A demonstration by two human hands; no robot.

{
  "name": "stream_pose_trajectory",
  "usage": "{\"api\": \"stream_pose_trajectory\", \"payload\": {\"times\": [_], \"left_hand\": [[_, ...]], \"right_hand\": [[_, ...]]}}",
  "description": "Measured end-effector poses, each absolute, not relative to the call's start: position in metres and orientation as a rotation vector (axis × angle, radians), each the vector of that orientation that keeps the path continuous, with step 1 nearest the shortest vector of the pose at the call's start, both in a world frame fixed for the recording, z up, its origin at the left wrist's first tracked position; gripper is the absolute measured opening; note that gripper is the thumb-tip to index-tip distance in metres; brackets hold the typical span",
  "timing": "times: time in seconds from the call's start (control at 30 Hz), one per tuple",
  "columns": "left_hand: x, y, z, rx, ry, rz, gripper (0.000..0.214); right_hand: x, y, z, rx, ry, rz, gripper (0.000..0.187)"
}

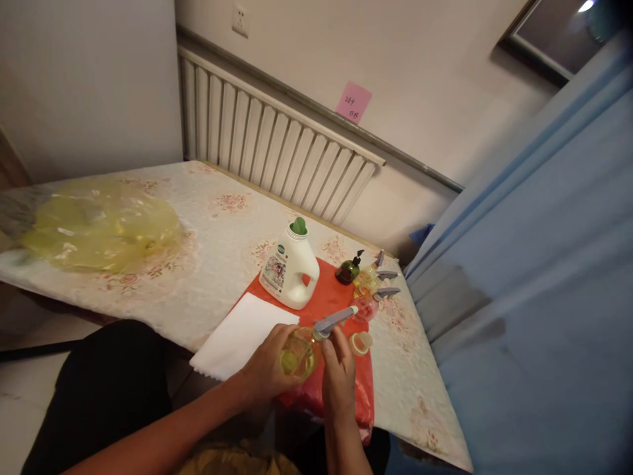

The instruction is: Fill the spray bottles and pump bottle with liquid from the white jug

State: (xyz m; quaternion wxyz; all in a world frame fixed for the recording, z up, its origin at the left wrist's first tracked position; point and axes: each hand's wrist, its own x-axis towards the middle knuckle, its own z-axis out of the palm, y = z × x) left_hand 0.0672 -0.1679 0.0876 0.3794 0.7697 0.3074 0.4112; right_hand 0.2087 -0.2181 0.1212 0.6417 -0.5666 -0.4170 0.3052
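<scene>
My left hand (270,368) is wrapped round a small clear bottle of yellow-green liquid (298,356) above the red mat (332,298). My right hand (339,373) pinches the grey pump head (333,322) at that bottle's neck. A small round cap (361,342) lies just right of my right hand. A white detergent jug with a green cap (291,267) stands on the mat behind. A white paper sheet (242,333) lies left of my left hand.
A dark green pump bottle (349,270) and several small clear bottles with grey pumps (376,290) stand at the mat's far right. A yellow plastic bag (99,227) lies at the table's left. A radiator (277,145) lines the wall; a blue curtain (534,284) hangs right.
</scene>
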Motion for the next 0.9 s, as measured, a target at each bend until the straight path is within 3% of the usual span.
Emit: {"api": "stream_pose_trajectory", "payload": {"times": [0.2, 0.67, 0.9], "left_hand": [[0.071, -0.169, 0.078, 1.983, 0.805, 1.087, 0.061], [0.083, -0.164, 0.059, 1.961, 0.880, 1.089, 0.056], [0.098, -0.144, 0.054, 1.917, 0.935, 1.170, 0.054]], "right_hand": [[0.206, -0.212, 0.117, -1.318, -0.916, 0.719, 0.022], [0.196, -0.197, 0.106, -1.515, -0.784, 0.463, 0.022], [0.207, -0.200, 0.083, -1.638, -0.874, 0.602, 0.063]]}}
